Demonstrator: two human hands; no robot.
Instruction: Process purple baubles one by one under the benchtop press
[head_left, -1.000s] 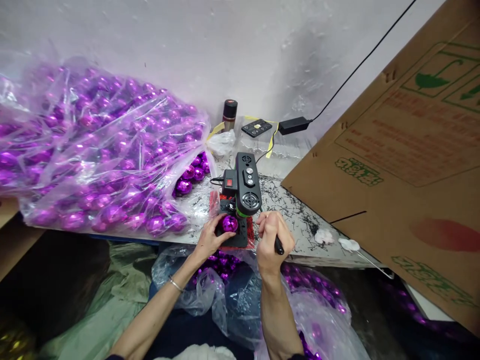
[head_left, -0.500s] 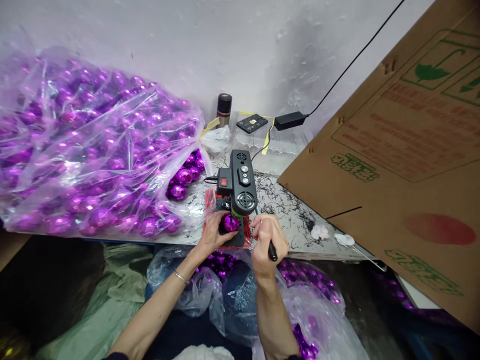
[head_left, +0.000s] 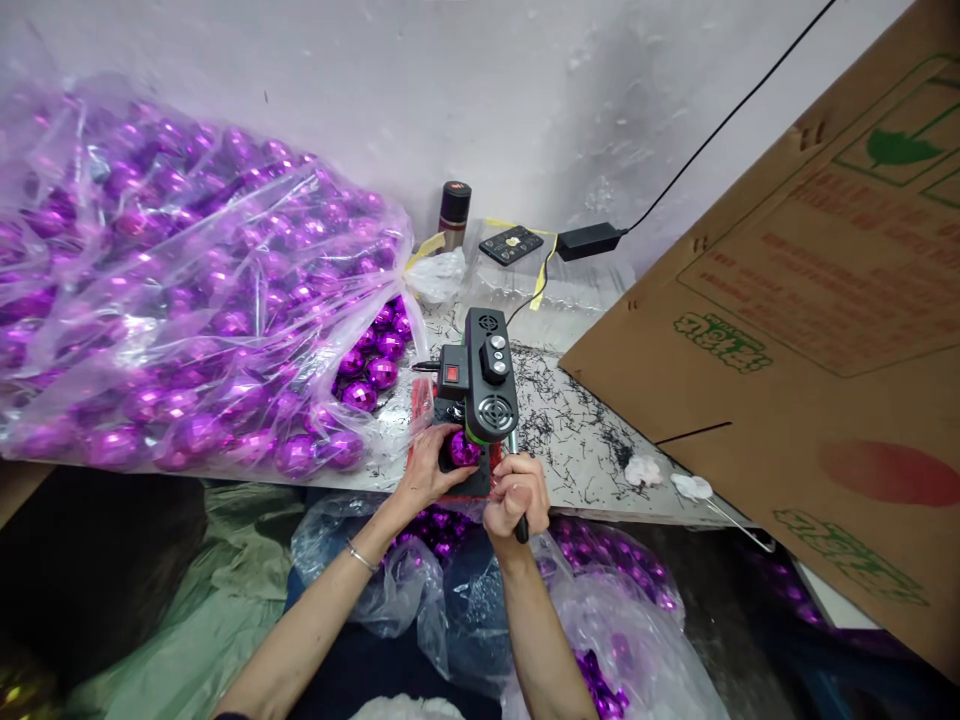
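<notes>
A shiny purple faceted ball (head_left: 464, 449) sits under the front end of a small black bench press (head_left: 491, 370) with a red switch on its side. My left hand (head_left: 429, 470) grips the ball between thumb and fingers, from its left and near side. To the right, my right hand (head_left: 519, 495) is closed around the black-ended lever (head_left: 522, 528) of the press. The press's dark base rests on a red mat (head_left: 420, 402). Where the press meets the ball is partly hidden by the press head.
A large clear bag of purple balls (head_left: 187, 300) fills the left. A cardboard box (head_left: 787, 380) leans in from the right. Short black scraps litter the white table (head_left: 540, 460). Behind are a dark bottle (head_left: 454, 215) and a power adapter (head_left: 589, 240). Plastic bags (head_left: 637, 640) lie below.
My right hand has swung the lever a little to the left, closer to the press. My left hand keeps hold of the ball. The view has shifted slightly.
</notes>
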